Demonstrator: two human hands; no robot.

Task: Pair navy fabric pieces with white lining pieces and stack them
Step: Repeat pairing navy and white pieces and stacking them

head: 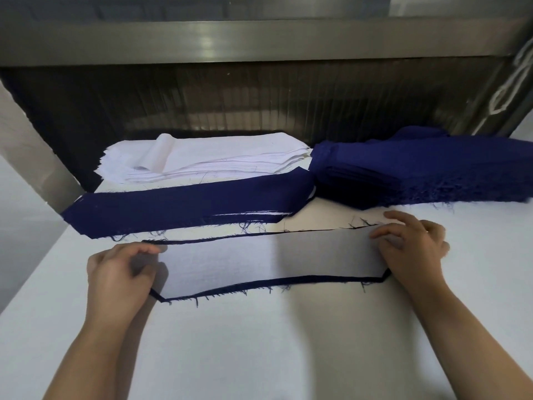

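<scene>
A white lining piece (268,261) lies on a navy fabric piece (317,280) of the same shape, and only a thin navy border shows around it. My left hand (115,272) curls its fingers over the left end of this pair and pinches it. My right hand (415,249) rests its fingertips on the right end, with the fingers spread and lightly bent. Just behind lies a stack of paired pieces (178,206) with navy on top and white edges showing under it.
A pile of white lining pieces (219,160) sits at the back left, a pile of navy pieces (418,168) at the back right. All lie on a white table (274,356). A metal frame (259,41) and its slanted post (26,157) bound the back and left.
</scene>
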